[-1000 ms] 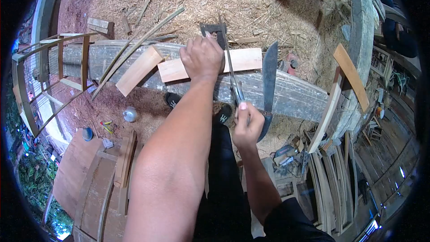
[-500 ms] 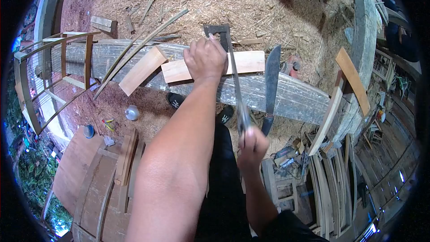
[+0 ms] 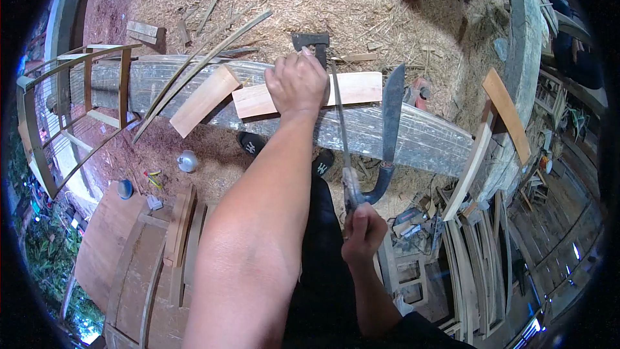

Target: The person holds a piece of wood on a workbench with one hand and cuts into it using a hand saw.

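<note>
Two pale boards lie across one long grey plank that spans the frame: the middle board point(image 3: 361, 88) at upper centre and the angled board point(image 3: 205, 101) just to its left, nearest corners close together. There is one saw point(image 3: 341, 119), its blade running from upper centre down to lower centre across the middle board, and one machete point(image 3: 392, 113) right of centre, curved handle toward the bottom. One dark metal tool point(image 3: 310, 40) sits at upper centre, partly behind the knuckles. Two dark shoes, left shoe point(image 3: 250, 143) and right shoe point(image 3: 323, 163), show below the plank, with one clear round container point(image 3: 187, 160) to their left. Two curved pieces lean near the post at right, the brown piece point(image 3: 507, 116) higher than the light strip point(image 3: 470, 171). The left arm stretches up from the bottom of the frame, elbow toward the lower left; the left hand point(image 3: 296, 83) bears down on the middle board, knuckles up, fingers curled over it, their tips hidden. The right arm is bent at lower centre, and the right hand point(image 3: 365, 232) is closed round the saw's handle.
</note>
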The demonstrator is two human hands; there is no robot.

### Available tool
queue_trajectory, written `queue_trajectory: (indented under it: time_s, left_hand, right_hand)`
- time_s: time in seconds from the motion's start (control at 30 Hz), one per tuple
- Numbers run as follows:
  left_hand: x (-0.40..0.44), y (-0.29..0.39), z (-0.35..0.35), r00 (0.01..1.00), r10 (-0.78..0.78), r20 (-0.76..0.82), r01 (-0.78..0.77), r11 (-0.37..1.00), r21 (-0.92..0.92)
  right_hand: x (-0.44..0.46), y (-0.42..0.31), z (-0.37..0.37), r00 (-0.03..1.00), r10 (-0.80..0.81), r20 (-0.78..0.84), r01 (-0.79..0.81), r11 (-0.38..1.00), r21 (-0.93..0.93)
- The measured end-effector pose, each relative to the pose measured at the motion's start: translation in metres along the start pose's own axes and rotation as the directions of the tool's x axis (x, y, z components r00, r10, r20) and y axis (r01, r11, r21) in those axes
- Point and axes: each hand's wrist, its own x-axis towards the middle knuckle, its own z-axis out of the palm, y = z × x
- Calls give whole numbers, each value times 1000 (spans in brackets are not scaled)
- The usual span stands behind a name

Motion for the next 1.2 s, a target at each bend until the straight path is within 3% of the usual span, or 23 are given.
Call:
queue_trajectory:
  time_s: [0.07,0.13,0.23,0.27,0.33,0.47,0.53,0.63,0.67,0.73,0.77,0.83,0.87,0.93,1.0,1.07,1.13,1.2]
  left_hand:
    - [0,-1,0,1000,3,15,-3,1000,7]
    - [0,-1,-2,1000,4,10,-4,1000,-6]
    - [1,3,-3,1000,7,-19,-8,1000,-11]
    - [-1,3,-4,1000,2,-27,-2,1000,1]
    - [1,3,-7,1000,8,1,-8,1000,5]
    - [1,0,-3,1000,7,16,-8,1000,17]
    - [0,1,-5,999,0,32,-1,1000,3]
    - [1,3,-6,999,1,50,-2,1000,18]
    - [2,2,-6,998,7,68,-10,999,46]
    - [2,1,-8,997,-4,77,1,1000,28]
    - [2,3,-8,997,-15,82,15,1000,3]
    - [1,2,-6,997,-18,70,17,1000,14]
    - [2,2,-5,999,-12,52,10,1000,25]
    - [3,2,-7,998,-5,57,4,1000,20]
    - [-1,3,-7,998,-10,61,9,1000,15]
    - [1,4,-7,997,16,78,-17,1000,14]
    - [-5,2,-8,995,64,77,-66,998,25]
    - [-2,3,-8,991,117,63,-119,992,28]
  right_hand:
    - [10,-3,4,996,92,18,-92,995,46]
    - [58,-10,27,999,31,23,-27,986,-163]
    - [80,-10,38,1000,-15,25,19,989,-149]
    - [70,-10,30,997,65,-30,-68,994,-90]
    - [25,7,9,991,-132,3,132,991,-14]
    - [7,-5,8,999,39,-8,-39,999,4]
    - [57,-4,26,1000,-9,23,12,985,-170]
    - [79,-3,34,999,-39,3,39,989,-141]
    - [64,-6,25,998,57,2,-56,997,-61]
    - [19,14,6,996,-93,0,93,996,-4]
    - [8,8,1,996,-89,-3,89,996,-9]
    - [-3,-10,-5,990,143,21,-144,987,68]
    - [9,-9,0,990,138,22,-139,988,72]
    - [57,-4,20,999,-44,22,47,989,-138]
    - [91,7,37,997,-76,20,78,983,-167]
    - [85,1,34,998,-26,51,35,984,-177]
    - [67,-4,38,988,153,5,-152,988,-34]
    - [67,-9,43,991,135,-2,-135,990,-40]
